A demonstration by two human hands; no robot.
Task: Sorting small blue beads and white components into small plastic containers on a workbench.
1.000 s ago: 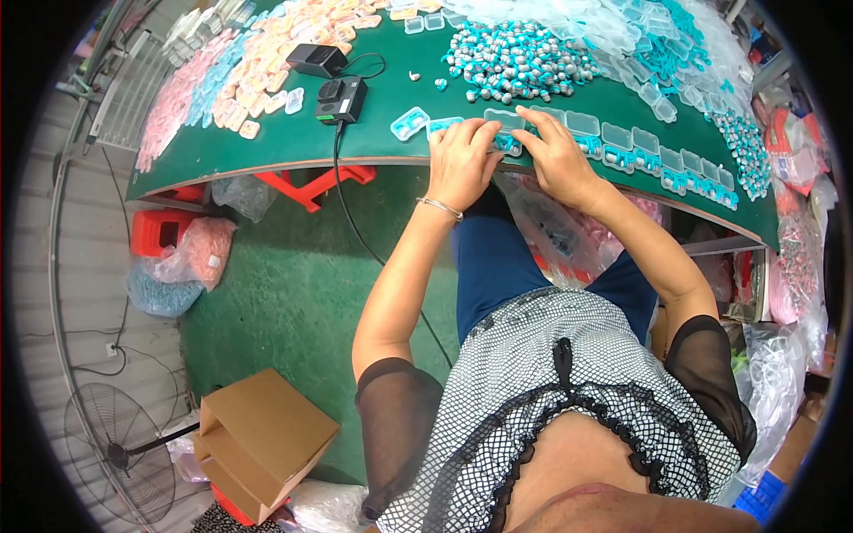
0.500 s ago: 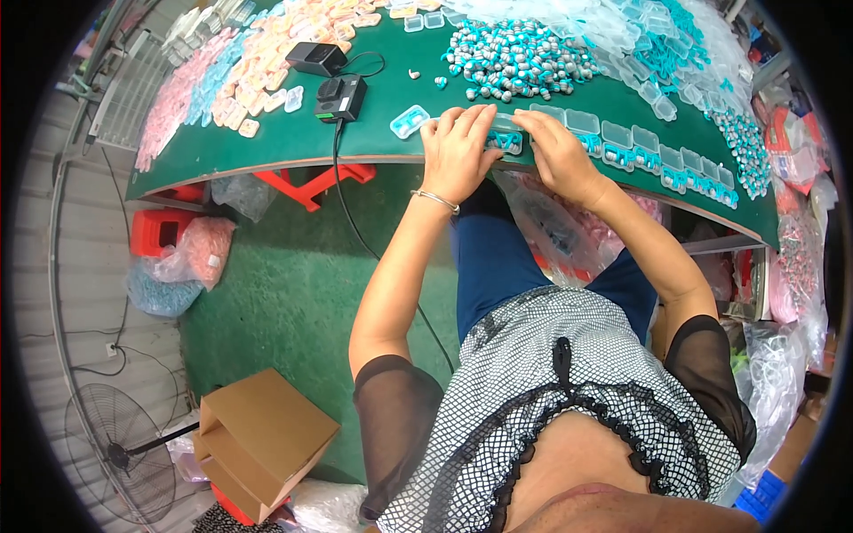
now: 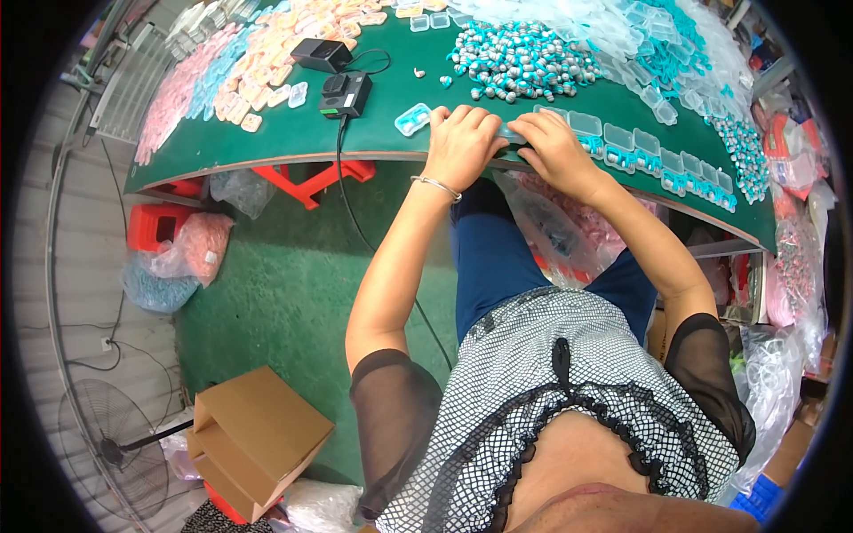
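Observation:
My left hand (image 3: 462,142) and my right hand (image 3: 553,149) rest side by side at the near edge of the green table (image 3: 293,138), fingers curled over a small clear plastic case (image 3: 513,133) between them. Another clear case with teal contents (image 3: 412,119) lies just left of my left hand. A row of clear cases with teal pieces (image 3: 662,164) runs to the right of my right hand. A heap of small teal and grey pieces (image 3: 524,58) lies beyond my hands.
Two black devices (image 3: 342,89) with a cable sit at the table's left. Pink and orange packets (image 3: 222,75) cover the far left. Plastic bags (image 3: 555,222) hang under the table. Red stools (image 3: 155,224), a cardboard box (image 3: 253,440) and a fan (image 3: 111,444) stand on the floor.
My left hand has slid slightly away from the table edge and closer to the right hand. Both hands stay over the same small case.

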